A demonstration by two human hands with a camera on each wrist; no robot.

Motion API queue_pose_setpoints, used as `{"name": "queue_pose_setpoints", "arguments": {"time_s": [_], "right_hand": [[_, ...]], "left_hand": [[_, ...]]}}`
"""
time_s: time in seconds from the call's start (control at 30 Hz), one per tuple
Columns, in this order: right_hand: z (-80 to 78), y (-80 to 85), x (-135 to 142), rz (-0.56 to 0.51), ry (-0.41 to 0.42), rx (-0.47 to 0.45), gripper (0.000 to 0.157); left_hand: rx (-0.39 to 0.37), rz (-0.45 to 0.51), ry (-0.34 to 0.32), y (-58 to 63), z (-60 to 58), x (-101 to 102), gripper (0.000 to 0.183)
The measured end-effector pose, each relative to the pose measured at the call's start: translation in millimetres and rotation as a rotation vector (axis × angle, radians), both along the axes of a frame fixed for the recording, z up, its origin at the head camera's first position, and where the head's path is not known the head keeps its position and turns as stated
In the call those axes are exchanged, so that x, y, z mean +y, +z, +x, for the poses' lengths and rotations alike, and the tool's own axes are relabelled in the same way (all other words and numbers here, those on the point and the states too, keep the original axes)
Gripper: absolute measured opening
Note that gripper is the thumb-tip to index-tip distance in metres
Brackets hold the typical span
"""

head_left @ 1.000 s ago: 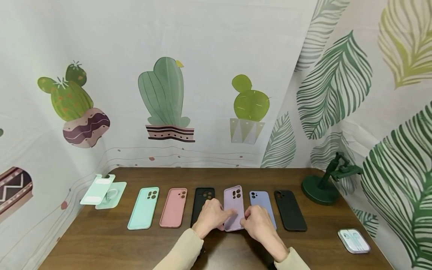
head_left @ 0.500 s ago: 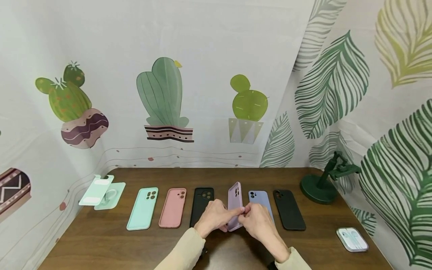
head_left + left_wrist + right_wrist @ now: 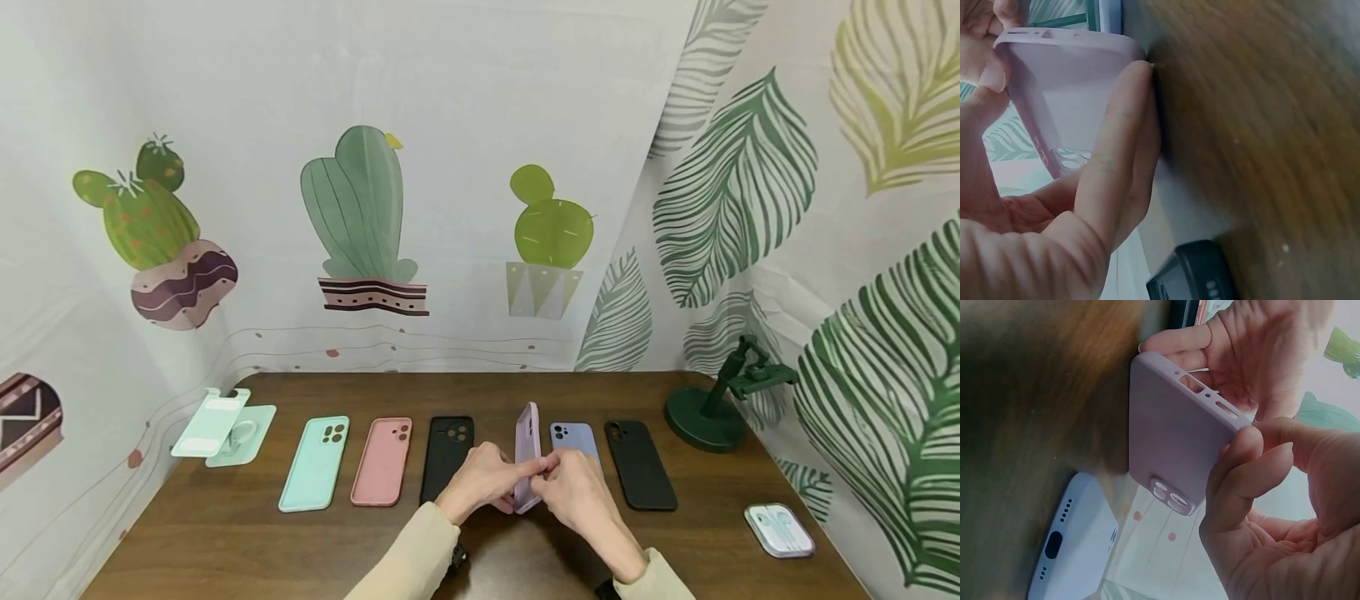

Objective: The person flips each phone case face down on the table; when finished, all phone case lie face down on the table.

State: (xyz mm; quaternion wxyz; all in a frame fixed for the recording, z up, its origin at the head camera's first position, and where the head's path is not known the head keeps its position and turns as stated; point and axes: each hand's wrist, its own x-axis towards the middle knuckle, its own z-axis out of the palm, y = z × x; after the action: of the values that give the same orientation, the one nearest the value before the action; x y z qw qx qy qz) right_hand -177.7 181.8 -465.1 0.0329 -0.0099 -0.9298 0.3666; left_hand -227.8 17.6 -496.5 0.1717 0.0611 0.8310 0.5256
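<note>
A light purple phone case (image 3: 527,446) stands tipped up on one long edge on the table, close in front of me. Its back and camera cutouts show in the right wrist view, its hollow inside in the left wrist view. My left hand (image 3: 483,482) spans the near end, long fingers along the lower edge and thumb at the upper one. At the upper near corner, my right hand (image 3: 581,496) pinches the case (image 3: 1179,425) between thumb and curled fingers. Both thumbs meet there. A periwinkle phone case (image 3: 576,435) lies partly hidden behind my right hand.
Left of my hands lie a black phone case (image 3: 442,454), a pink one (image 3: 381,462) and a mint one (image 3: 315,462). A mint folding stand (image 3: 217,425) is far left. Rightward are another black case (image 3: 641,465), a green stand (image 3: 705,419) and boxed earphones (image 3: 780,531).
The purple case has been tilted from leaning back to nearly upright on its long edge, its open side turning left. My left thumb has moved right from its inside to the upper edge.
</note>
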Motion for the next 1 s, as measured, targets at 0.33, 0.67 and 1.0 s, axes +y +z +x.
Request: {"name": "queue_pose_setpoints", "arguments": {"time_s": [0.33,0.67,1.0], "right_hand": [[2.4,-1.6,-2,-0.163,0.101,-0.044,0.015],[-2.9,-16.9,-1,-0.188,0.173,-0.05,0.014],[-9.4,-29.9,-3,-0.089,0.197,-0.177,0.016]], "left_hand": [[-0.149,0.187,-0.051,4.7,-3.5,-11,0.045],[-0.085,0.215,0.018,10.8,-2.3,-20,0.031],[-0.017,0.182,0.046,23.8,1.0,-29,0.013]]}}
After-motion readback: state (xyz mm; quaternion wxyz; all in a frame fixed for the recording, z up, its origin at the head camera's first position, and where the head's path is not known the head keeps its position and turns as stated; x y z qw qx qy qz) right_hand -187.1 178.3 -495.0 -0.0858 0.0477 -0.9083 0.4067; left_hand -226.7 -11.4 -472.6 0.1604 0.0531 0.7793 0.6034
